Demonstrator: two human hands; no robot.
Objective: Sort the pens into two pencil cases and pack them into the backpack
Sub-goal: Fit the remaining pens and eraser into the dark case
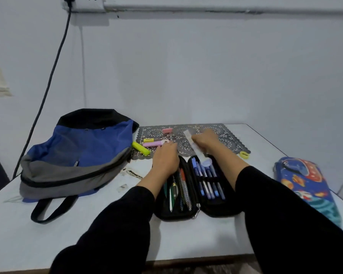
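Sorting looks well along. The black pencil case (219, 210) lies unzipped and spread flat on the white table (87, 234), centre, right in front of the person. Its left half holds mixed pens (183, 186) (green, orange, one patterned) and its right half holds blue pens (208, 184) side by side. A second, space-print pencil case (307, 184) lies well apart at the right table edge and looks closed. The blue and grey backpack (83, 153) lies on the left, with its zip gaping.

Handling, my guess:
- **Pens:** light, stiff and smooth, so they will roll. Pinch them mid-barrel.
- **Black case:** soft-sided and light, but the contents can slide out. Fold the halves together by the long edges and zip before lifting.
- **Clear ruler** (200, 154): thin, stiff and slick. Take it by the edges.

The left hand (165, 156) is seen back-up at the far end of the case's left half, with the fingertips close to a pink highlighter (152, 143). The fingers bend downward out of sight, so I cannot tell whether they grip anything. The right hand (204, 140) is over the patterned mat (226, 139), with its fingers curled round the ruler. The ruler runs from the mat down to the far end of the blue-pen half. A yellow highlighter (140, 148) lies loose between the backpack and the mat, not yet in either case.
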